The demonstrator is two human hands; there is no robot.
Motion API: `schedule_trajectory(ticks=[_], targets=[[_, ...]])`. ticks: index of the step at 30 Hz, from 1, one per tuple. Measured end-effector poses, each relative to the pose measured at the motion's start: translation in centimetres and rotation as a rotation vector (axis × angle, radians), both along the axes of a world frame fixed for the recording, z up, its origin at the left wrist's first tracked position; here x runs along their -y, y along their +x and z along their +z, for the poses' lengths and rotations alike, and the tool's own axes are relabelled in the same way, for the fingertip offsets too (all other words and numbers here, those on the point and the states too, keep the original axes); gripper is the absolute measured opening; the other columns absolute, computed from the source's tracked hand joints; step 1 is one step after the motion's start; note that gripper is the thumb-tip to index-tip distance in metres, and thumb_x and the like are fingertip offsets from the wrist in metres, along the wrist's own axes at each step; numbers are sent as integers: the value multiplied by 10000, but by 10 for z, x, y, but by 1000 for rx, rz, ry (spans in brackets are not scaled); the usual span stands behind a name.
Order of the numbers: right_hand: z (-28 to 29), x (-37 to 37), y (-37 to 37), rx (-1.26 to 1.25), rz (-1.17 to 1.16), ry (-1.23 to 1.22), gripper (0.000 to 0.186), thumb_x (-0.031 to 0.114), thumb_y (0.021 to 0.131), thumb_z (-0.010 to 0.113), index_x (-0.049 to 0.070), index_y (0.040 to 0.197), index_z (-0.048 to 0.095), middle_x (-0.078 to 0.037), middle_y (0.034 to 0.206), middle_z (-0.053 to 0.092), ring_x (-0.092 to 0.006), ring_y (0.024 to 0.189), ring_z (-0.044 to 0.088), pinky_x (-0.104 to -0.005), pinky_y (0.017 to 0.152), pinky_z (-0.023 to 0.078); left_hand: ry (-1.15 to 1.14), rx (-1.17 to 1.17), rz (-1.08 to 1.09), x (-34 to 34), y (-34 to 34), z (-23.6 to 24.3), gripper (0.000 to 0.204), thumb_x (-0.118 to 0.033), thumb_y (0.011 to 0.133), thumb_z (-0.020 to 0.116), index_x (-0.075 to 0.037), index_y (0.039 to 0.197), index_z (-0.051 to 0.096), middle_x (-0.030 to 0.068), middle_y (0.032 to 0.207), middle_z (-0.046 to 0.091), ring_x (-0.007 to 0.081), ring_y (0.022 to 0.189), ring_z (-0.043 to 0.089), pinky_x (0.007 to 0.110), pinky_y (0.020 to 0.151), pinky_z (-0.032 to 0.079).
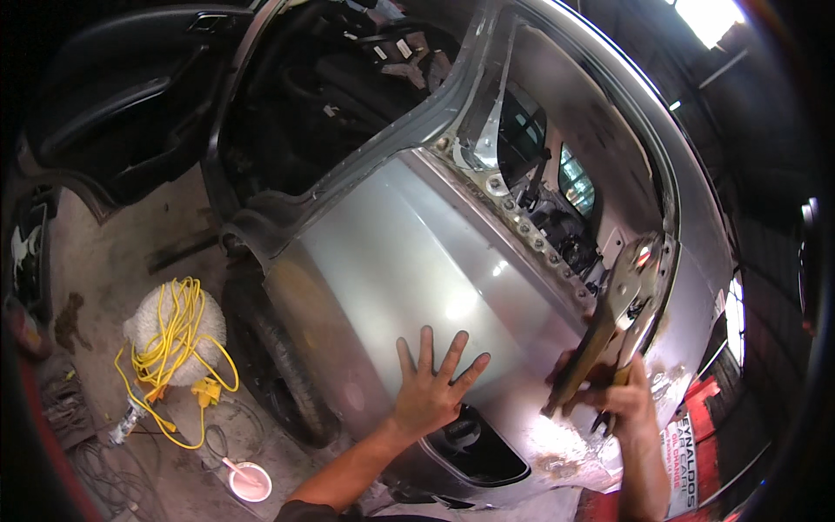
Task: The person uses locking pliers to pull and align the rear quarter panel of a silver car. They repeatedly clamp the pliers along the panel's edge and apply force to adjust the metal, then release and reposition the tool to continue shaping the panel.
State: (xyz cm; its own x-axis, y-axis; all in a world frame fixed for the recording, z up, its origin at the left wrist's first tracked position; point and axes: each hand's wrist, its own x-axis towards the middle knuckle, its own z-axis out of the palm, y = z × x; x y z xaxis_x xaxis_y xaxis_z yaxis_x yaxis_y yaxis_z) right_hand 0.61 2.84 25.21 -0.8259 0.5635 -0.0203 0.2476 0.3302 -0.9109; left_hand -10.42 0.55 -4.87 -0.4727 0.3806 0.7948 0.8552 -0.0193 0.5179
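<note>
My left hand (430, 396) lies with its fingers spread on the silver rear side panel (409, 252) of a car body. In my right hand (622, 396) is a pair of large locking pliers (600, 335), my fingers wrapped around its handles. The jaw end points up toward the window opening's edge; I cannot tell whether it grips the metal there. Below the left hand is a dark recess (478, 448) in the panel. Bare, scuffed metal (570, 452) shows under the pliers. A row of round marks runs along the panel's upper flange (509, 202).
An opened black door (113, 104) stands at the far left. On the floor are a fluffy white pad (148, 326) with a yellow cord (178, 335) heaped on it, and a white tub (250, 481) of pinkish paste. A tyre (283, 374) sits beneath the panel.
</note>
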Motion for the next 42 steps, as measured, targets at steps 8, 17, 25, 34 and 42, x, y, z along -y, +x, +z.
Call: schedule_trajectory(ticks=[8, 17, 25, 34, 42], targets=[[84, -55, -75, 493, 188, 1086, 792, 35, 764, 643, 49, 1535, 467, -217, 1211, 639, -306, 1247, 577, -391, 1024, 483, -58, 28, -52, 4, -4, 5, 1153, -298, 555, 946, -331, 1582, 424, 206, 1668, 287, 670, 1466, 197, 929, 1022, 160], [98, -118, -141, 911, 49, 1220, 680, 9, 748, 610, -1, 1424, 542, -253, 1091, 659, -370, 1059, 665, -473, 898, 527, -37, 1, -21, -3, 0, -1, 1118, -269, 533, 941, -316, 1543, 464, 218, 1665, 292, 673, 1490, 152, 916, 1053, 127], [101, -127, -152, 823, 166, 1310, 671, 12, 770, 541, 2, 1441, 540, -208, 965, 676, -305, 855, 709, -436, 791, 547, -27, -13, 17, -5, 2, -3, 1031, -205, 566, 886, -307, 1519, 506, 226, 1667, 291, 669, 1502, 126, 907, 1067, 104], [75, -168, -125, 607, 327, 1286, 727, 30, 719, 464, -4, 1443, 515, -141, 895, 611, -263, 872, 656, -422, 803, 543, -5, -13, 32, -9, 1, -3, 939, -173, 598, 852, -292, 1480, 552, 223, 1643, 325, 673, 1492, 148, 907, 1062, 102], [42, -176, -130, 470, 365, 962, 774, 67, 759, 474, -23, 1527, 452, -199, 1129, 685, -240, 1016, 665, -351, 935, 524, -15, -10, 10, -5, 0, 0, 944, -184, 574, 874, -284, 1463, 574, 235, 1631, 342, 673, 1488, 160, 914, 1048, 120]])
